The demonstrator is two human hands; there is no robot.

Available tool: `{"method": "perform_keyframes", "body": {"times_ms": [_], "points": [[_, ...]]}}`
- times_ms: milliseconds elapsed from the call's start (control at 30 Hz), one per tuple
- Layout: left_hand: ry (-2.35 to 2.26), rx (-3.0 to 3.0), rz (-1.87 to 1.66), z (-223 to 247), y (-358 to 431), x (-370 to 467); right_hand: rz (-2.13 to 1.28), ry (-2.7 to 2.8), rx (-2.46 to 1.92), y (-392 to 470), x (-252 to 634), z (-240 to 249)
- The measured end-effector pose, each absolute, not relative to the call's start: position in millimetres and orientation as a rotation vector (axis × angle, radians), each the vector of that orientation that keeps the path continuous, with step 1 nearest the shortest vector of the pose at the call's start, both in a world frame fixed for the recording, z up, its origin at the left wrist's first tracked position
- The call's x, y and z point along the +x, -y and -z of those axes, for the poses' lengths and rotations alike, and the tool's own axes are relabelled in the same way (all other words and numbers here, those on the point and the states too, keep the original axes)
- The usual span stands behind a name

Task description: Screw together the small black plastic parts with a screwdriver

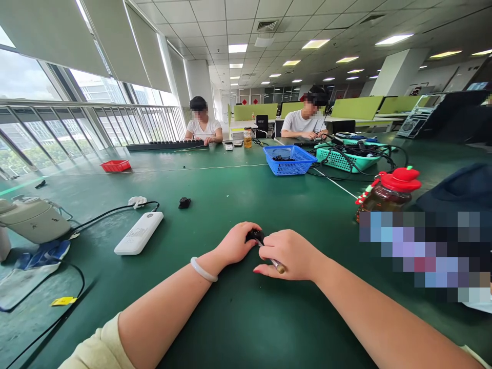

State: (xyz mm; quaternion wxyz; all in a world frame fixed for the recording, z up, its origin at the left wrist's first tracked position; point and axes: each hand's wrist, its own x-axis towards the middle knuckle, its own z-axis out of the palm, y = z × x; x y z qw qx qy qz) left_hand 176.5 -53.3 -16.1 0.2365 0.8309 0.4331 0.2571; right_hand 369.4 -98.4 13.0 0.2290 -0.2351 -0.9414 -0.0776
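Low over the green table, my left hand [236, 245] is closed around a small black part [253, 235], most of it covered by the fingers. A slim precision screwdriver [280, 266] with a gold-brown end sits in the grip of my right hand [292, 252]. Its thin shaft points up and left toward the black part, but the fingers hide whether the tip touches. Both hands are close together at the middle of the view. Farther off to the left lies a separate small black piece [184, 203].
At left are a white power bank [139, 233] with a black cable and a beige device [36, 218]. A red-lidded bottle [392, 192] stands right. Beyond are a blue basket [291, 166], a green basket [355, 163] with cables and a red tray [115, 165]. Two people sit across.
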Motion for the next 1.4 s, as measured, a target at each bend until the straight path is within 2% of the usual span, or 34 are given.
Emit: {"method": "perform_keyframes", "body": {"times_ms": [500, 767, 1400], "points": [[-1.195, 2.274, -0.716, 17.5, 53.1, 175.4, 0.437, 2.372, -0.536, 96.1, 364.4, -11.3], [-1.233, 2.234, -0.724, 20.1, 51.3, 175.5, 0.443, 2.274, -0.509, 91.2, 366.3, -8.5], [-1.178, 2.270, -0.693, 19.1, 50.3, 173.7, -0.571, 1.514, -1.147, 66.4, 381.6, 7.1]]}}
